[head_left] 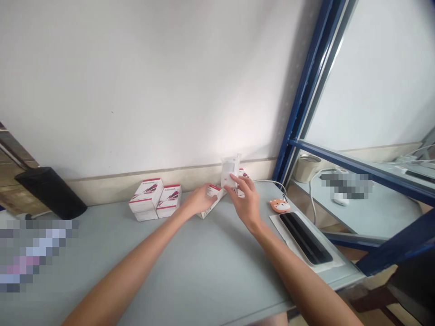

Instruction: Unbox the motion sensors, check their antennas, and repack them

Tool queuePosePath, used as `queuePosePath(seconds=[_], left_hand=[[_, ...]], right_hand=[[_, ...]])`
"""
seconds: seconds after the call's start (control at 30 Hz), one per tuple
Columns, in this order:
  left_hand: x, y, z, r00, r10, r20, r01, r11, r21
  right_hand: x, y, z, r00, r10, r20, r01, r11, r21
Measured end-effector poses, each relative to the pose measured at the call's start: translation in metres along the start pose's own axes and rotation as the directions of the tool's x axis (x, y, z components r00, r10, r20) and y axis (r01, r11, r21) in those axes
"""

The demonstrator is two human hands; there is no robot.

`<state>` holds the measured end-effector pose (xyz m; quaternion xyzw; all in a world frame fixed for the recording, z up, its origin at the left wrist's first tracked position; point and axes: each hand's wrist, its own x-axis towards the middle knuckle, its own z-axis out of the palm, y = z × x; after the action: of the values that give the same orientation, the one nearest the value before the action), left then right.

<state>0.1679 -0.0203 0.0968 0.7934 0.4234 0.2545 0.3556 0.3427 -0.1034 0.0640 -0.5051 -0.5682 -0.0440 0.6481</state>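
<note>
My left hand [201, 200] grips a small white-and-red cardboard box [211, 207], which is tilted just above or on the grey table [204, 271]. In the fingers of my right hand [247, 201] is a white item in a clear plastic bag [227, 172], held upright near the wall. What the item is I cannot make out. Partly hidden behind my right hand stands another white-and-red box [243, 173]. To the left of my hands, more boxes of the same print [147, 194] are grouped against the wall.
At the far left a black cylindrical object [50, 192] leans near the table's back edge. On the right lie an orange animal-faced case [280, 205] and a dark phone-like slab [306, 238] on white paper. Blue metal framing [302, 95] borders the right side.
</note>
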Motion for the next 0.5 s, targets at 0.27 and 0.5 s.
queuePosePath(seconds=[0.27, 0.5], left_hand=[[-0.07, -0.016, -0.008, 0.935, 0.344, -0.087, -0.305, 0.903, 0.303], [-0.102, -0.03, 0.009, 0.889, 0.29, -0.355, -0.296, 0.954, 0.038]], right_hand=[[-0.006, -0.008, 0.007, 0.981, 0.151, 0.118, -0.172, 0.967, 0.189], [-0.022, -0.04, 0.008, 0.982, -0.023, 0.186, -0.012, 0.983, 0.185]])
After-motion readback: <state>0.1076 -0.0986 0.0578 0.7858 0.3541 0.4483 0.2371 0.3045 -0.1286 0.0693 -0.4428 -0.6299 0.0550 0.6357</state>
